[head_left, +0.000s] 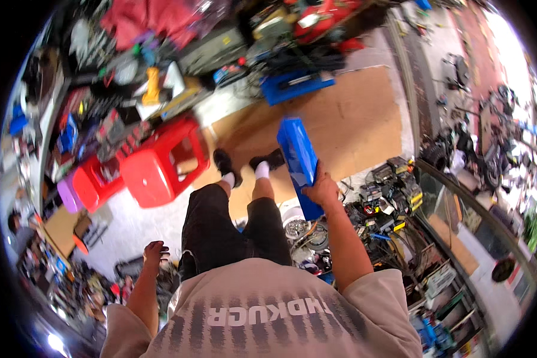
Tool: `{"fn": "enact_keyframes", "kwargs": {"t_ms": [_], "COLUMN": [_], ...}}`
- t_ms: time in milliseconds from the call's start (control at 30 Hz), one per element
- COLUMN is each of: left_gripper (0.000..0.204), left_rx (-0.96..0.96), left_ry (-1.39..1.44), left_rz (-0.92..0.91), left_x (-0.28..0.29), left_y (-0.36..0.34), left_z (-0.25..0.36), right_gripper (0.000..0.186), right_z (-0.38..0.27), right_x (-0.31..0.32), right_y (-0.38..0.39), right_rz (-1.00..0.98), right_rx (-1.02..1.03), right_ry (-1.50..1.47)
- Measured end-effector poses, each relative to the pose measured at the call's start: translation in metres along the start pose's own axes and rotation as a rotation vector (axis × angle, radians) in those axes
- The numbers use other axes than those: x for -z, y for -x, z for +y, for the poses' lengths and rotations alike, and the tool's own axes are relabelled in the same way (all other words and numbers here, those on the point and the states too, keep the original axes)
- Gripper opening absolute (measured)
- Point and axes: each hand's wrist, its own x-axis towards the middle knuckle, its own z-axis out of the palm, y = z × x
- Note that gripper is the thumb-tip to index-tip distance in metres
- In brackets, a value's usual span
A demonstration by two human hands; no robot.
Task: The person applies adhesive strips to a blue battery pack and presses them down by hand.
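Observation:
My right hand (325,190) is closed on a long blue plastic box (298,149), gripping it by its right edge near the lower end. The box is tilted, in front of my right leg and above the cardboard sheet (352,125) on the floor. At my left side hangs my left hand (156,253), with nothing in it and its fingers loosely apart. Nearest to that hand are my dark shorts and some blurred clutter behind it.
Red plastic stools (149,179) stand on the left, beside a purple one (70,194). A cluttered bench with a yellow power tool (152,86) and a blue tray (292,86) lies ahead. Piled parts (388,197) and a metal-framed glass case (453,203) are at right.

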Motion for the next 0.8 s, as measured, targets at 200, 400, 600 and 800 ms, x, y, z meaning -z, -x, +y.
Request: {"fn": "enact_keyframes", "kwargs": {"t_ms": [200,400,600,800], "left_gripper": [0.038,0.025,0.024,0.025], "left_rx": [-0.045,-0.151,-0.139,-0.207], "left_ry": [-0.236,-0.49,-0.553,-0.713], "left_rz": [-0.066,-0.019,-0.11,-0.317], "left_x": [-0.092,-0.2,-0.334,-0.577], "left_y": [0.034,0.043,0.064,0.087], "left_z": [0.125,0.224,0.352,0.573], "right_gripper": [0.124,0.135,0.118,0.119], "right_z": [0.166,0.289,0.372,0.385], "right_x": [-0.033,-0.044,-0.085,-0.031], "right_y": [0.053,0.135,0.195,0.255], "right_rz": [-0.029,-0.308,-0.232,-0.432], "right_rx": [-0.276,-0.606,-0.726,-0.967], "right_ry": [-0.141,-0.328,-0.856,-1.653]}}
